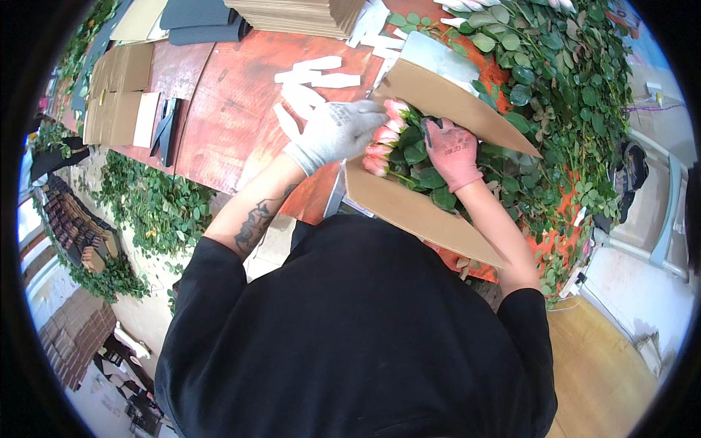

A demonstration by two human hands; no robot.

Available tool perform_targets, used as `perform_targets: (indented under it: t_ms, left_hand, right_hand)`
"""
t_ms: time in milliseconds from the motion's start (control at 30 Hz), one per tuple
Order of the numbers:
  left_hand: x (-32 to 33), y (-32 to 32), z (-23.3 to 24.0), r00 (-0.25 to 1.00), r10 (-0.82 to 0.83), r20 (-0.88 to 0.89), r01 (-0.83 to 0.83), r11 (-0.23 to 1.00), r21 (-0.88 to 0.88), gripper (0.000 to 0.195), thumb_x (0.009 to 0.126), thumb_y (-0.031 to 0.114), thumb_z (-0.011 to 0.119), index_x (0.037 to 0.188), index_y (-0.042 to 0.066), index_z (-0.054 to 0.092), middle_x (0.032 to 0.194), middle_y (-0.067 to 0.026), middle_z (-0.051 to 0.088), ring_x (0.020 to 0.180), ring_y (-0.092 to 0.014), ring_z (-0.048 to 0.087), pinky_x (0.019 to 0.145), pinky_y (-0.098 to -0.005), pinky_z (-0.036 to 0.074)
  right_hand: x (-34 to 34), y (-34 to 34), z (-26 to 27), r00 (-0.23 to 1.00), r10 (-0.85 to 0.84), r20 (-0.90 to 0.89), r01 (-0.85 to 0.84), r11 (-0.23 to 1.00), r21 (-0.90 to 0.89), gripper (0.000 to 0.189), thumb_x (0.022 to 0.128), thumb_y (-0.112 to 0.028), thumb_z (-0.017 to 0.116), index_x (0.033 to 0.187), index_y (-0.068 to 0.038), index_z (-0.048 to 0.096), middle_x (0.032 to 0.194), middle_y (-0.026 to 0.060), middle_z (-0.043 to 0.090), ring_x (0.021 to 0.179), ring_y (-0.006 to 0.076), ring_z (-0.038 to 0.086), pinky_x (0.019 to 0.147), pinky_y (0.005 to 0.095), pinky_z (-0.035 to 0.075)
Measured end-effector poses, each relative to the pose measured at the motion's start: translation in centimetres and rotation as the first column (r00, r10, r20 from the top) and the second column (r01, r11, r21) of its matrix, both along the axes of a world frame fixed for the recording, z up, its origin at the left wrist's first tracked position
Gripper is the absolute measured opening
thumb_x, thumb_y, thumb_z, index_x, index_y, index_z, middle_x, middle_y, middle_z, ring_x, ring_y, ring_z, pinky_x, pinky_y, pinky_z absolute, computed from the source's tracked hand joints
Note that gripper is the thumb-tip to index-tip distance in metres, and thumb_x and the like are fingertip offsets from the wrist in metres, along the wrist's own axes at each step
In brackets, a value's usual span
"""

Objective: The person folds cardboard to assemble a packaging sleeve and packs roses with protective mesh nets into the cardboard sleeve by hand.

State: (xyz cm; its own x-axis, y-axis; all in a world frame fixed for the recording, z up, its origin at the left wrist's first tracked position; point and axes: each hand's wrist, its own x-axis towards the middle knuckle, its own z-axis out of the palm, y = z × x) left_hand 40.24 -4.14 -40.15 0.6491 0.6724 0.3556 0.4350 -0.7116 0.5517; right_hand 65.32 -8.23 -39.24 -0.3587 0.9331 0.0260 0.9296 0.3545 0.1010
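Several pink roses (381, 142) lie in a row, their green leaves and stems (424, 159) running right between two raised flaps of brown cardboard (421, 205). Against the blooms' upper left side is my left hand (345, 128), in a white glove, with its fingers extended; whether they press on the petals is unclear. My right hand (450, 150), in a pink glove with dark fingertips, is curled over the leafy stems just right of the blooms. The stems under its palm are hidden.
White paper strips (335, 81) lie on the red table (235, 93). Behind them is a stack of cardboard sheets (306, 16). A black stapler-like tool (166, 131) rests beside folded cardboard (118, 93) at the left. Cut rose foliage (558, 82) is heaped at the right.
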Motion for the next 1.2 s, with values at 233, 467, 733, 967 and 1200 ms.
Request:
perform_targets:
  t_ms: [233,467,733,967,1200]
  left_hand:
    - [2.4,0.1,0.7,0.947,-0.086,-0.309,0.073,0.996,-0.054,0.049,0.078,0.028,0.062,0.122,0.008,0.055,0.133,-0.0073,0.049,0.088,-0.025,0.064,0.074,-0.0362,0.052]
    - [3.8,0.3,2.4,0.847,-0.143,-0.511,0.037,0.977,-0.21,0.052,0.078,0.026,0.061,0.126,0.01,0.052,0.14,-0.0056,0.041,0.095,-0.024,0.063,0.075,-0.0367,0.052]
    - [3.7,0.1,2.2,0.862,-0.127,-0.491,0.052,0.985,-0.165,0.054,0.077,0.027,0.06,0.127,0.011,0.051,0.144,-0.0029,0.037,0.091,-0.032,0.062,0.075,-0.0374,0.053]
    - [3.4,0.2,1.4,0.857,-0.124,-0.5,0.064,0.989,-0.134,0.055,0.078,0.027,0.06,0.13,0.01,0.048,0.144,-0.0044,0.036,0.091,-0.03,0.063,0.074,-0.0365,0.053]
    - [3.8,0.2,2.2,0.862,-0.15,-0.485,0.063,0.98,-0.191,0.057,0.078,0.026,0.061,0.13,0.009,0.047,0.145,-0.0059,0.035,0.095,-0.03,0.063,0.076,-0.0373,0.053]
  right_hand:
    - [-0.2,-0.7,1.8,0.995,0.067,-0.072,-0.059,0.992,0.113,0.006,0.084,-0.012,0.045,0.08,-0.01,0.049,0.081,0.0077,0.055,0.074,0.0206,0.059,0.065,0.0317,0.046]
    - [4.9,-4.4,5.6,0.958,-0.27,0.091,0.279,0.955,-0.1,0.005,0.077,-0.011,0.048,0.079,-0.01,0.053,0.08,0.0094,0.058,0.076,0.0233,0.061,0.065,0.031,0.048]
    - [6.4,-4.8,3.1,0.95,-0.283,0.131,0.3,0.944,-0.136,0.015,0.082,-0.014,0.046,0.093,-0.01,0.054,0.087,0.0098,0.061,0.077,0.0257,0.062,0.066,0.0314,0.046]
    - [6.7,-4.6,4.1,0.955,-0.255,0.15,0.284,0.932,-0.225,0.016,0.082,-0.015,0.049,0.096,-0.01,0.054,0.094,0.0098,0.06,0.085,0.0257,0.06,0.069,0.0348,0.047]
    - [11.1,-6.3,-6.1,0.349,-0.368,0.862,-0.303,0.826,0.475,0.017,0.09,-0.017,0.039,0.093,-0.008,0.053,0.105,0.0086,0.057,0.115,0.0356,0.041,0.104,0.0389,0.032]
